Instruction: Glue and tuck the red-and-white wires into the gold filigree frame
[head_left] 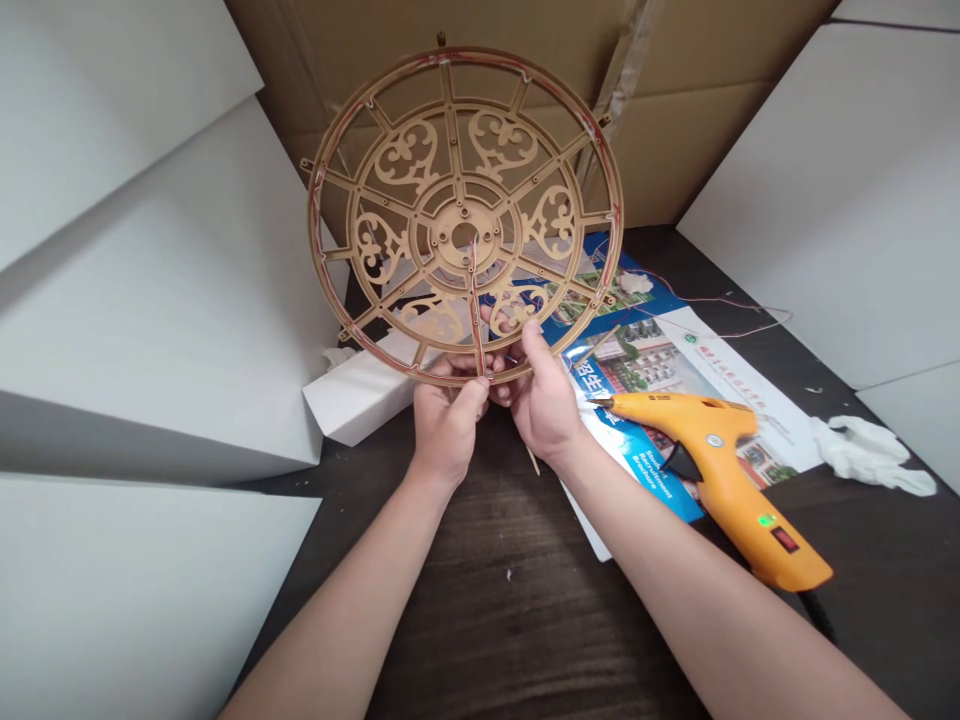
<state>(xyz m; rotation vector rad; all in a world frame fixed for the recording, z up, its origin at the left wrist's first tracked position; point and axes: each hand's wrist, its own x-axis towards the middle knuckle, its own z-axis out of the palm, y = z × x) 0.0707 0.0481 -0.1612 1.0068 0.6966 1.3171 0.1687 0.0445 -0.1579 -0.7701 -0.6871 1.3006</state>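
A round gold openwork frame (464,216), wheel-like with spokes and scrollwork, is held up and tilted above the table. Red and white wires (474,290) run along its rim groove and down the lower spoke from the centre hole. My left hand (448,420) is closed on the lower rim, its thumb pressed beside the bottom spoke. Just to its right, my right hand (544,395) grips the rim too, thumb in front and fingers behind. Some of its fingers are hidden by the frame, and a thin dark piece shows near them.
An orange glue gun (720,480) with a green light lies at the right on printed brochures (637,460). Crumpled white tissue (870,455) is farther right. A white box (360,395) stands at the left. Loose wire (750,305) trails behind; cardboard (675,120) backs the table.
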